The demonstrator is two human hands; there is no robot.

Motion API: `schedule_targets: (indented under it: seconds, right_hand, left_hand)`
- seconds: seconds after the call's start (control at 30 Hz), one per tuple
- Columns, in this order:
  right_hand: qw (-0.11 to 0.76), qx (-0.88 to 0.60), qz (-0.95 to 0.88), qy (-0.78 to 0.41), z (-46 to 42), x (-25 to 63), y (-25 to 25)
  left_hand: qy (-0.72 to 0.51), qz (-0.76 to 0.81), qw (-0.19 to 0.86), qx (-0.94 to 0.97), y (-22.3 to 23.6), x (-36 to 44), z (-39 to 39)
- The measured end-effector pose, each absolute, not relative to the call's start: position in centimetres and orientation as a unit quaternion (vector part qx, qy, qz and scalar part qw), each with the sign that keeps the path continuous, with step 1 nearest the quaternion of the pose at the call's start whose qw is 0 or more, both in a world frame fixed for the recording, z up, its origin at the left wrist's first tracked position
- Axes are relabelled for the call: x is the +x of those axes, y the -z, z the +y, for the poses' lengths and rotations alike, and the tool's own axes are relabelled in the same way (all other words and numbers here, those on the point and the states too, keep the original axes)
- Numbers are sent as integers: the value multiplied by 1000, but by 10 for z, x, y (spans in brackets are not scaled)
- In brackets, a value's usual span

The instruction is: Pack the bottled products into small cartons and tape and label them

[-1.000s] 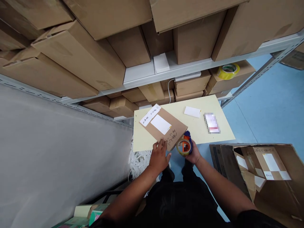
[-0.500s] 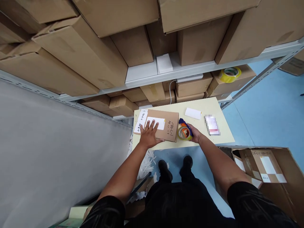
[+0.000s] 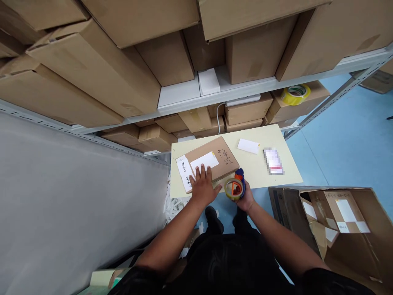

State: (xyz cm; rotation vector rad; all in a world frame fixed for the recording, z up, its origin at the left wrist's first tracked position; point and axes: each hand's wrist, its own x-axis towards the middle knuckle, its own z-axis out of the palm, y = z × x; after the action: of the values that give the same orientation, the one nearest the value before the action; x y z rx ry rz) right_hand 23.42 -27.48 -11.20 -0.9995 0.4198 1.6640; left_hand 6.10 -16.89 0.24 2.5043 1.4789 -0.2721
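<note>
Brown cardboard, the flat rectangular box (image 3: 221, 164) lies on the pale-yellow counter (image 3: 285, 164), partly under my left hand's (image 3: 203, 190) spread, ungrasping fingers; my right hand's (image 3: 247, 200) fingers grip a blue-and-orange tape dispenser (image 3: 236, 189) beside it.

Matt cardboard box (image 3: 224, 160), plastic tape dispenser (image 3: 238, 176)

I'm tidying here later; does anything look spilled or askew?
White scraps heaped low beside the table look like spilled litter. The cardboard box under the left hand lies askew to the table's edge.
</note>
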Motion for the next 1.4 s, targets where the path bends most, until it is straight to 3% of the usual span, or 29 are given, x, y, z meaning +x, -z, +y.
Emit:
schedule_targets:
  seconds: [0.27, 0.5, 0.63, 0.8, 0.9, 1.03, 1.17, 1.27, 1.4]
  right_hand:
    - [428, -503, 116, -742, -158, 319, 100]
    - [414, -550, 87, -720, -124, 311, 90]
    - [444, -584, 86, -675, -193, 291, 99]
    - [456, -464, 154, -744, -310, 211, 114]
    - [469, -393, 224, -758, -330, 177, 118]
    - [487, -367, 257, -750, -307, 189, 117]
    - [468, -394, 211, -763, -267, 235, 112]
    - [420, -421, 146, -791, -226, 265, 109]
    - [381, -503, 102, -769, -176, 284, 106]
  left_hand:
    - [122, 181, 124, 968, -7, -29, -127]
    - [63, 248, 73, 964, 24, -19, -125]
    - [49, 289, 84, 952, 21, -7, -131]
    - [10, 362, 101, 927, 21, 31, -147]
    - [-2, 404, 120, 907, 23, 55, -161]
    - [5, 410, 159, 898, 15, 49, -164]
    - [80, 222, 191, 953, -3, -2, -128]
    - [110, 132, 153, 973, -7, -29, -96]
    - [81, 154, 76, 982, 10, -24, -80]
